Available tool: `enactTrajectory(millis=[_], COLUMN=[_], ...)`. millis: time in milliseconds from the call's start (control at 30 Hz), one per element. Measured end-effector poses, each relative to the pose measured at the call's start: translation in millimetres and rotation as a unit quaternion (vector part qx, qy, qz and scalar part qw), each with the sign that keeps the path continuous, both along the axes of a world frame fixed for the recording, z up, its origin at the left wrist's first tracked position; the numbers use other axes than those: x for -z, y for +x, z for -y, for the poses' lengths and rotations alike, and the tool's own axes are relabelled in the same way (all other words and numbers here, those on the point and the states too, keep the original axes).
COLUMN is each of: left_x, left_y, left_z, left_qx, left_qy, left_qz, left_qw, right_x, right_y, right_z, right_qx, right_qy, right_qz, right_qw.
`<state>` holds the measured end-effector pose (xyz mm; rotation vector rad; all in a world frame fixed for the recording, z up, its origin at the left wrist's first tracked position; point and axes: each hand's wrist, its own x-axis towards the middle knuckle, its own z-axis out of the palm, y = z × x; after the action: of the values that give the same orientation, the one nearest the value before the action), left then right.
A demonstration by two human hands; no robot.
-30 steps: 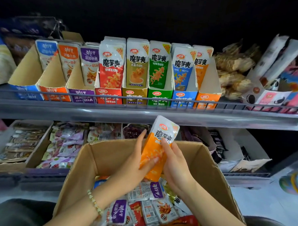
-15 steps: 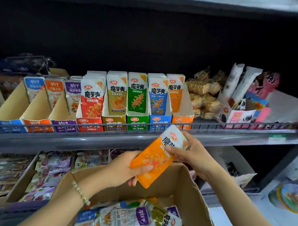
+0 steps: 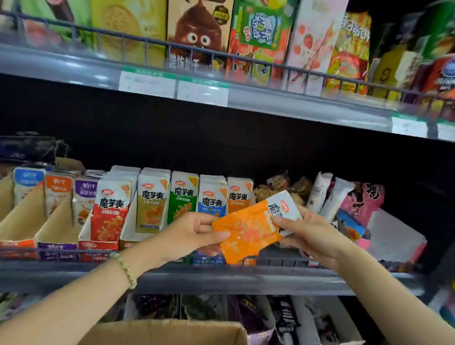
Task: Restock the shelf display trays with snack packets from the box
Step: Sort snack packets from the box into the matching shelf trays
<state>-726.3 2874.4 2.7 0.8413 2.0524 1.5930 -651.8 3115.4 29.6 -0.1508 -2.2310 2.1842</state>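
Closest to me, the open top edge of the cardboard box (image 3: 177, 334) is sitting at the bottom of the view; I cannot see its contents from here. Just above it, a beaded bracelet (image 3: 126, 270) is hanging on the left wrist.

The left hand (image 3: 192, 232) is pinching the lower left edge of the orange snack packet (image 3: 247, 230), with the thumb lying on the front face and the fingers curling behind. The right hand (image 3: 308, 234) is gripping the packet's white upper end, thumb pressing on the front and the other fingers wrapping underneath. The packet is hanging in the air, tilting with its white end up to the right. It is just in front of the wire rail (image 3: 61, 252) of the middle shelf (image 3: 216, 278).

Behind it, the packet is overlapping the blue packets (image 3: 211, 200) and the orange packets (image 3: 239, 195), which are standing upright in their display trays (image 3: 98, 245). To the left I am looking at green packets (image 3: 183, 196), yellow packets (image 3: 152, 203) and red packets (image 3: 110, 214), each row standing in its own tray. Further left, three angled cardboard trays (image 3: 21, 223) are holding smaller packets. Right of the hands, loose wrapped snacks (image 3: 334, 200) are leaning against one another.

Farthest off, the upper shelf (image 3: 302, 107) is carrying tall snack boxes (image 3: 199, 27) behind its own rail, with price labels (image 3: 147, 84) along its front edge, all blurring.
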Motion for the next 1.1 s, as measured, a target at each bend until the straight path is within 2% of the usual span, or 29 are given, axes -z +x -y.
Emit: enactTrajectory(millis=[133, 200, 300, 367, 433, 533, 633, 700, 833, 900, 1100], left_x=[-3.1, -1.0, 4.2, 9.4, 15.1, 22.4, 27.2, 29.2, 34.5, 35.8, 35.6], left_y=[-24.2, -34.7, -44.1, -49.5, -54.4, -59.2, -64.3, -69.0, -76.9, -79.1, -82.3], left_z=[-21.7, -27.5, -33.3, -37.6, -42.3, -48.2, -50.5, -50.9, -52.2, -53.0, -53.2], left_qx=[-0.043, -0.061, -0.049, -0.021, 0.005, 0.026, 0.055, 0.071, 0.078, 0.08, 0.087], left_qy=[-0.051, -0.118, -0.245, -0.307, -0.342, -0.33, -0.314, -0.306, -0.285, -0.282, -0.277], left_qz=[-0.02, -0.126, -0.308, -0.356, -0.36, -0.33, -0.318, -0.314, -0.292, -0.293, -0.284], left_qw=[0.998, 0.983, 0.918, 0.882, 0.868, 0.884, 0.893, 0.896, 0.91, 0.91, 0.914], right_x=[-29.4, -36.0, -37.0, -33.8, -26.3, -7.1, 8.2, 9.7, 4.7, 5.4, 17.3], right_y=[-18.8, -31.4, -53.5, -71.4, -92.0, -119.3, -137.7, -146.5, -161.7, -167.7, -178.0], right_z=[-12.6, -18.6, -22.2, -19.7, -16.2, -8.8, -3.3, -3.6, -10.0, -10.0, -11.7], right_qx=[0.083, 0.112, 0.138, 0.137, 0.104, 0.034, -0.001, -0.012, -0.042, -0.045, 0.017], right_qy=[0.131, 0.19, 0.276, 0.33, 0.391, 0.454, 0.535, 0.572, 0.546, 0.559, 0.649], right_qz=[-0.074, -0.103, -0.134, -0.141, -0.128, -0.052, -0.011, -0.024, -0.085, -0.115, -0.203], right_qw=[0.985, 0.97, 0.942, 0.924, 0.905, 0.889, 0.845, 0.82, 0.832, 0.82, 0.733])
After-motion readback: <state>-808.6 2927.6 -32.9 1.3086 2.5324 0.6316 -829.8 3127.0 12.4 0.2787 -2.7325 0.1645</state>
